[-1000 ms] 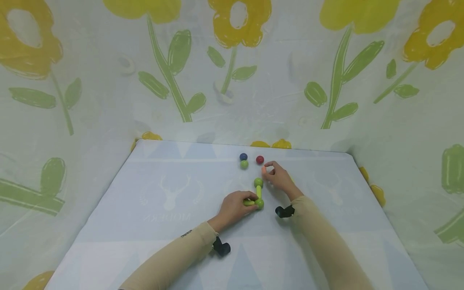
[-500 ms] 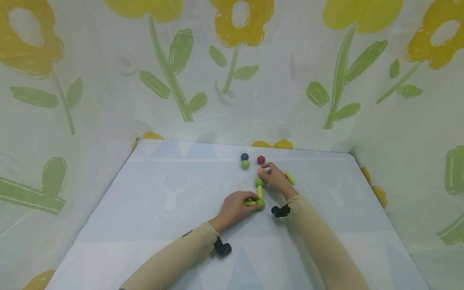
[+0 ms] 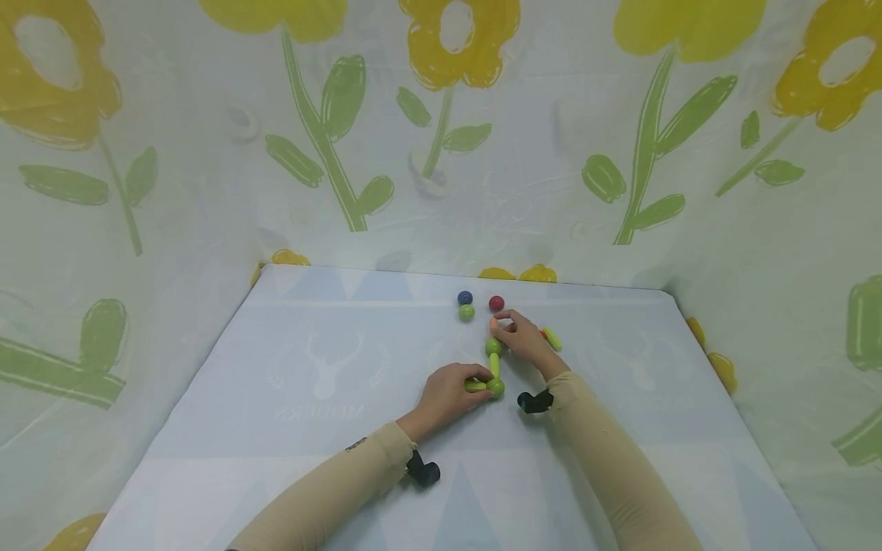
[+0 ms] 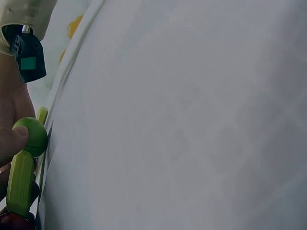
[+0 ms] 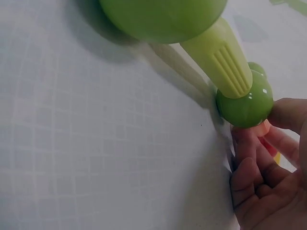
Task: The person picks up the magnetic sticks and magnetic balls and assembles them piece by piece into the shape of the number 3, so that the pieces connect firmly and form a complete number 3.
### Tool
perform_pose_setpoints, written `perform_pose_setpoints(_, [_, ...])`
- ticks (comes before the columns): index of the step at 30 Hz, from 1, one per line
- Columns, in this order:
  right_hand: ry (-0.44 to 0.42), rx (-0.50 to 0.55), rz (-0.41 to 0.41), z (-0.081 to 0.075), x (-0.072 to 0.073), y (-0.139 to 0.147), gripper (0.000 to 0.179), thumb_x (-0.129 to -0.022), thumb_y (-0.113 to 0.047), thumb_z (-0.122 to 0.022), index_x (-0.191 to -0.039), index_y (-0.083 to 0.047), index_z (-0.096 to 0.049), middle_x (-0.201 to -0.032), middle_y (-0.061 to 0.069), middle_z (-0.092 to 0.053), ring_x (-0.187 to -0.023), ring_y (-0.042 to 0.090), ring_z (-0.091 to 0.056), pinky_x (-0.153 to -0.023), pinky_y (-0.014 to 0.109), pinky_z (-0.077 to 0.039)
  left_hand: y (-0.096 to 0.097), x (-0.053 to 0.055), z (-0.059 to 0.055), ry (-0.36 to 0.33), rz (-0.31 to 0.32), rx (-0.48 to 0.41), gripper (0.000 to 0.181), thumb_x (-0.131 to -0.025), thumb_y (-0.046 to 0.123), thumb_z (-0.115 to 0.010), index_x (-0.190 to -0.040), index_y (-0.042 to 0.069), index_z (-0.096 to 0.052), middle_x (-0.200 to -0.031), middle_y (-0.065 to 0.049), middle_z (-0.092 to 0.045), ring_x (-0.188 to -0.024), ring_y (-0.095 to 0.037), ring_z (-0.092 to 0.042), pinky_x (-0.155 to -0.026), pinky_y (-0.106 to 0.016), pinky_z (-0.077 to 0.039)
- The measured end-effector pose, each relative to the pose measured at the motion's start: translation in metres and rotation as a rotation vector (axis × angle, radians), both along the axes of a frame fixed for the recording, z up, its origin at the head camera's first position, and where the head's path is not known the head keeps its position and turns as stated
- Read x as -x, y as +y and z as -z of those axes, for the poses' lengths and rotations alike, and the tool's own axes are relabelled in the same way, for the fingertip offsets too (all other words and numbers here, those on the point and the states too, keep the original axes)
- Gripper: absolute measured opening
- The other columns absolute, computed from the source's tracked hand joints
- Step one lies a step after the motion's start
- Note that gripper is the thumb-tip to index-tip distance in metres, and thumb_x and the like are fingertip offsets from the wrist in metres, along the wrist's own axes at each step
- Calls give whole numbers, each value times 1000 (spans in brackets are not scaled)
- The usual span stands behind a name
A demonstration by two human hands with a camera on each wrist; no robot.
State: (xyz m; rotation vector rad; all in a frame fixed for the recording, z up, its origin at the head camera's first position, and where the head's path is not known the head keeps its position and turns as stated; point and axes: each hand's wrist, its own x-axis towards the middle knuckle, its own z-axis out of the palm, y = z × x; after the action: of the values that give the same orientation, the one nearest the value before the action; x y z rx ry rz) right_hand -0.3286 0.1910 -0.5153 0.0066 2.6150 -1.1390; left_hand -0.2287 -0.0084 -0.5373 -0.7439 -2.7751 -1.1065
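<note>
In the head view my left hand (image 3: 446, 390) grips a yellow-green toy rod (image 3: 475, 386) ending in a green ball (image 3: 495, 388). From that ball a second yellow-green rod (image 3: 494, 366) runs away to another green ball (image 3: 493, 347). My right hand (image 3: 521, 338) pinches an orange rod (image 3: 494, 325) at the far ball. In the right wrist view, the orange rod (image 5: 261, 127) meets the green ball (image 5: 247, 105), with my thumb beside it. A dark red ball (image 4: 13, 221) shows at the gripped rod's other end in the left wrist view; my hand hides it from above.
Beyond the hands lie a blue ball (image 3: 465, 298), a light green ball (image 3: 466, 312) and a red ball (image 3: 496, 304). Right of my right hand is a loose yellow rod (image 3: 553, 339) with a red piece beside it. A flowered curtain (image 3: 524, 153) borders the table (image 3: 276, 367).
My right hand has moved slightly left, bringing the orange rod to the far green ball and uncovering the loose yellow rod. My left hand stays in place.
</note>
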Motion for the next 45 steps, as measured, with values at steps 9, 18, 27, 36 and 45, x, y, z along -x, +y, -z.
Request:
perform_pose_setpoints(9, [5,9,-14,-2,-2,0,48,-103,-39,-59,-145,-17,-50,-113,12,-64,-94,25,-59,-82,35,-50,1,-1,0,-15,2,5,26,-88,37,-80,-111,26,-77,-101,14,-73,-79,-4,-54,-72,-22,-44])
perform_pose_setpoints(18, [2,26,-10,0,-1,0,48,-103,-40,-58,-144,-17,-50,-114,12,-64,-94,24,-59,-82,34,-49,0,-2,-1,-23,-1,3,25,-88,37,-80,-111,26,-77,-102,15,-73,-79,-3,-54,-73,-22,-44])
perform_pose_setpoints(27, [26,37,-3,0,-2,1,48,-104,-38,-58,-146,-15,-49,-110,12,-63,-92,24,-59,-79,34,-49,0,-2,-3,-12,-3,4,25,-87,37,-81,-110,27,-77,-101,14,-73,-78,-4,-54,-71,-23,-44])
perform_pose_setpoints(36, [87,30,32,0,1,4,44,-105,-31,-54,-144,-12,-50,-104,12,-62,-83,22,-58,-71,31,-48,0,-2,-2,-18,-4,3,25,-88,37,-80,-110,27,-77,-100,15,-72,-79,-4,-54,-72,-22,-44])
perform_pose_setpoints(45, [108,8,101,-4,8,7,44,-105,-29,-53,-145,-12,-48,-122,15,-63,-96,26,-61,-82,38,-51,1,-1,-1,-9,-3,4,25,-87,38,-81,-110,27,-78,-99,15,-72,-79,-3,-55,-72,-22,-45])
